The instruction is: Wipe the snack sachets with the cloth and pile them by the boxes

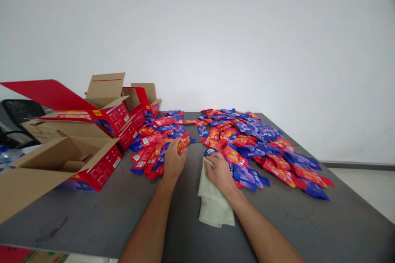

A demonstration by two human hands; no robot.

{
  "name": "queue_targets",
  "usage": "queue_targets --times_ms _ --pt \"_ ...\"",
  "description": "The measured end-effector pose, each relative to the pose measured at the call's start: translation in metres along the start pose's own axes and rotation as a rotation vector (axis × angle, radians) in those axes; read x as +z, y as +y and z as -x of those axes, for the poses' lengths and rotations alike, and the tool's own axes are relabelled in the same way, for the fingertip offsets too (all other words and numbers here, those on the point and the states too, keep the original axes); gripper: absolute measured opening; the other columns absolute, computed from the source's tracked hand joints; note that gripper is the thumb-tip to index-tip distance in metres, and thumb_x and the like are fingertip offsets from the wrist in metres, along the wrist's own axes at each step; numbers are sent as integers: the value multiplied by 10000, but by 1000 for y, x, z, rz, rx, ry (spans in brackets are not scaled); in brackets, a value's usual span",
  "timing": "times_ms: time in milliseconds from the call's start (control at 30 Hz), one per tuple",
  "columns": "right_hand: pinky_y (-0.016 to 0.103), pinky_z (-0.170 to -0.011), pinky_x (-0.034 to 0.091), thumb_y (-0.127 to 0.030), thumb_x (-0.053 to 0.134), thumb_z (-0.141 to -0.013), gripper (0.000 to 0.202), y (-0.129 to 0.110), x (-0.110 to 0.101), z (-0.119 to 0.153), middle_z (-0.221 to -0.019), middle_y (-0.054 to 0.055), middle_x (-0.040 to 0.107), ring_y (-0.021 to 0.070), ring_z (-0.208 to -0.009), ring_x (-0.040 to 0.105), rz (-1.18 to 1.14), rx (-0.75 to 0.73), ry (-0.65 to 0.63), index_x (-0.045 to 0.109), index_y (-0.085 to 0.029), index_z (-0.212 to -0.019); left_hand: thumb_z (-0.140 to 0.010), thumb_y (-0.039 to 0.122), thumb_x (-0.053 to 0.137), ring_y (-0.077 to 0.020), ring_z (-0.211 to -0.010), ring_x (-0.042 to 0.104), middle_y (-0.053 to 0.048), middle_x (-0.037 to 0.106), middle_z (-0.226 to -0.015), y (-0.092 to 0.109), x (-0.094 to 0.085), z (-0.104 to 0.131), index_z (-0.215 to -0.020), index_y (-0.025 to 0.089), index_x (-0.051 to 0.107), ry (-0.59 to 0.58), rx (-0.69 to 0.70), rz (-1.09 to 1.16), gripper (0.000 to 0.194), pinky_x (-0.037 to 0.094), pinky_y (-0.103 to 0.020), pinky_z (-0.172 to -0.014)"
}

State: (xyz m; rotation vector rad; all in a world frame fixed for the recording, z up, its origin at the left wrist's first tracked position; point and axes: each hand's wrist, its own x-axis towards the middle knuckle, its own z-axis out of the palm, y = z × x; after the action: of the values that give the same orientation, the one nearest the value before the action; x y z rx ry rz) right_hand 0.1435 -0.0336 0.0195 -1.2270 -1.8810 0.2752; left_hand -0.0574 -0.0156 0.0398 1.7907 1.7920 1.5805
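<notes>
My left hand (pixel 174 159) is closed at the near right edge of the left pile of packets (pixel 153 141), its fingers on a red and orange packet (pixel 183 143). A pale green cloth (pixel 212 203) hangs down toward me from my right hand (pixel 218 168), which grips its upper end against the dark table. Just to the right of that hand lie purple and red packets (pixel 247 174), part of the larger right pile (pixel 247 131).
Open red cardboard boxes (pixel 106 166) stand along the left side, their flaps (pixel 27 185) sticking out over the table (pixel 101 218). Behind them is a black chair (pixel 23 113). A white wall rises beyond the table's far edge.
</notes>
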Motion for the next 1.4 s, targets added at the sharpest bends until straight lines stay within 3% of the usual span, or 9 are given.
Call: queue_targets --times_ms 333,467,567,700,900,1000,1067,1200,1400 --pt "385 -869 524 -200 599 -828 262 10 -1 3 -1108 179 648 285 -989 664 234 154 44 711 -168 -1063 -844 235 521 -319 -1297 477 -136 608 -1313 -33 -30 -18 -1207 186 628 202 -42 -247 382 262 -526 -1158" --pt "362 -791 527 -203 591 -829 278 7 -1 5 -1116 192 663 271 -882 698 292 193 17 695 -171 -1085 -835 204 508 -322 -1293 472 -130 629 -1274 -35 -27 -18 -1124 193 671 186 -27 -264 332 251 -542 -1156" --pt "338 -725 523 -203 582 -833 269 8 0 6 -1017 172 699 251 -785 705 330 188 -12 692 -177 -1078 -822 198 521 -311 -1234 520 -126 651 -1225 -27 -11 -12 -1073 202 693 88 13 -159 305 294 -510 -1138" --pt "308 -707 521 -204 579 -842 212 10 1 6 -914 126 729 234 -773 710 343 150 -64 702 -201 -1015 -793 184 563 -309 -1147 580 -133 691 -1137 -13 20 6 -1053 212 715 -146 29 115 303 337 -500 -1105" --pt "319 -835 528 -174 550 -846 273 4 2 5 -1077 119 728 239 -941 709 212 64 -178 689 -205 -1079 -618 44 593 -330 -1413 356 -103 569 -1400 -9 49 29 -1216 264 671 -520 79 289 642 167 -545 -1181" --pt "322 -892 518 -159 547 -837 307 2 4 4 -1098 92 729 237 -1004 693 122 47 -180 682 -217 -1107 -639 67 573 -292 -1338 457 -84 638 -1316 -10 53 30 -1137 268 710 -617 78 337 555 208 -494 -1179" --pt "345 -907 518 -173 542 -843 304 1 5 3 -1082 89 730 244 -1007 687 84 75 -114 679 -210 -1113 -696 112 566 -280 -1212 551 -89 699 -1198 -10 53 28 -1064 260 734 -605 65 307 431 277 -470 -1144" --pt "400 -905 516 -220 542 -859 254 -5 -1 -2 -1051 116 701 261 -989 654 28 73 81 664 -180 -1078 -797 220 577 -283 -1035 611 -95 741 -1017 -7 49 24 -991 265 742 -436 10 262 259 355 -452 -1061" --pt "408 -897 494 -240 547 -888 150 -21 -16 -7 -988 102 623 253 -994 579 -56 -6 233 633 -194 -1003 -836 348 594 -226 -832 602 -54 707 -856 7 38 17 -891 213 722 -331 -162 428 194 452 -341 -832"
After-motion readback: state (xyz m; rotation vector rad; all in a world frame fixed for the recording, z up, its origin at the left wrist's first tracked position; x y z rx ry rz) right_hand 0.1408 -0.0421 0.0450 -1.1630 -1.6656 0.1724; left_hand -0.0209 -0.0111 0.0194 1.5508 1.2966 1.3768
